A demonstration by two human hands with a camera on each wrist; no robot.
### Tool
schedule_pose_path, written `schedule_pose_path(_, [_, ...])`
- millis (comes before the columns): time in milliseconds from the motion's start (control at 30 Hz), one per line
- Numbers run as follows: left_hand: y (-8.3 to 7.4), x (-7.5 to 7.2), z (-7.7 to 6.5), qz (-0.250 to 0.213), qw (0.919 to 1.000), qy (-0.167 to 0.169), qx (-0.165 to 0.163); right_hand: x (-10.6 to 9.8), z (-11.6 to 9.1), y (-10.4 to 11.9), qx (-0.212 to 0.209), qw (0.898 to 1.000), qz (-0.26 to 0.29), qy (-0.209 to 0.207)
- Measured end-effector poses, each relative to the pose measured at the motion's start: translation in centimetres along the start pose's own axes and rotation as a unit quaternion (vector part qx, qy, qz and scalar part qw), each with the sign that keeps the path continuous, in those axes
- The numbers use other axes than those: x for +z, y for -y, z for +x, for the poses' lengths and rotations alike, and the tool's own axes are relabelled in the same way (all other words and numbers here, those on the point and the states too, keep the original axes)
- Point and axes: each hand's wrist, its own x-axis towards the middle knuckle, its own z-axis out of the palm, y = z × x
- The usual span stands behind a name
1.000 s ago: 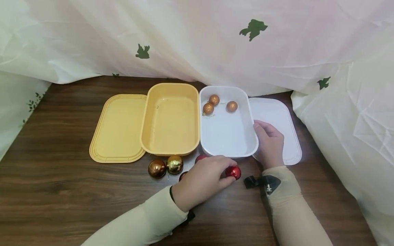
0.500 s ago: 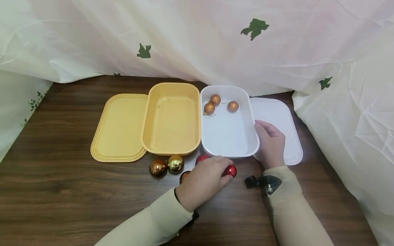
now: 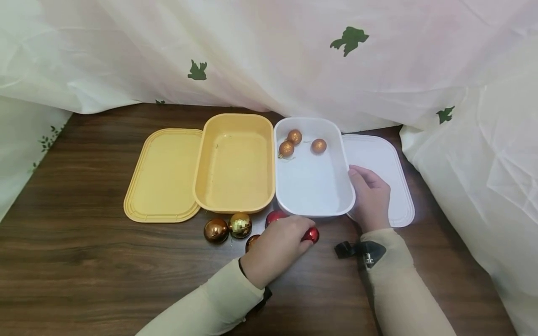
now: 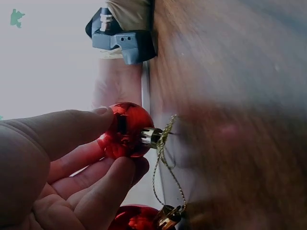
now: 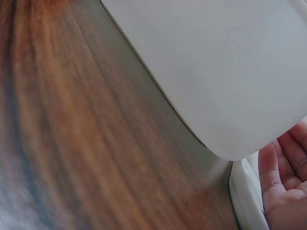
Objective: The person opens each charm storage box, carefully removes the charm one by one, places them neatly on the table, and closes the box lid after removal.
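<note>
In the head view my left hand (image 3: 275, 249) pinches a small shiny red Christmas ball (image 3: 311, 234) low over the table, in front of the white box (image 3: 315, 186). The left wrist view shows its gold cap and string loop; thumb and fingertips hold this red ball (image 4: 127, 129). A second red ball (image 3: 275, 217) lies beside the hand, partly hidden. My right hand (image 3: 371, 196) holds the white box at the right side of its rim. In the right wrist view, the fingers of the right hand (image 5: 285, 177) meet the box's outer wall (image 5: 230, 96). Three glittery orange balls (image 3: 319, 146) lie inside.
Left of the white box stands a yellow box (image 3: 235, 172). A yellow lid (image 3: 161, 177) and a white lid (image 3: 395, 186) lie on either side. A bronze ball (image 3: 216, 230), a gold ball (image 3: 241, 225) and a partly covered brown ball (image 3: 251, 242) sit in front.
My left hand has drawn the red ball slightly to the left, deeper between its fingers. The right hand keeps its place at the white box.
</note>
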Motion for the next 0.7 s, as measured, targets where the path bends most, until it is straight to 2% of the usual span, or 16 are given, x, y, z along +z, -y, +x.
schedule_pose_path(133, [0.01, 0.07, 0.07, 0.009, 0.9999, 0.008, -0.002, -0.02, -0.13, 0.07, 0.005, 1.000, -0.007, -0.004])
schedule_pose_path(433, [-0.11, 0.07, 0.02, 0.020, 0.9998, 0.003, -0.003, -0.02, -0.13, 0.04, -0.004, 1.000, 0.007, -0.002])
schedule_pose_path(700, [-0.35, -0.25, -0.36, 0.027, 0.9995, -0.015, 0.012, -0.01, -0.12, 0.06, -0.002, 1.000, 0.004, 0.000])
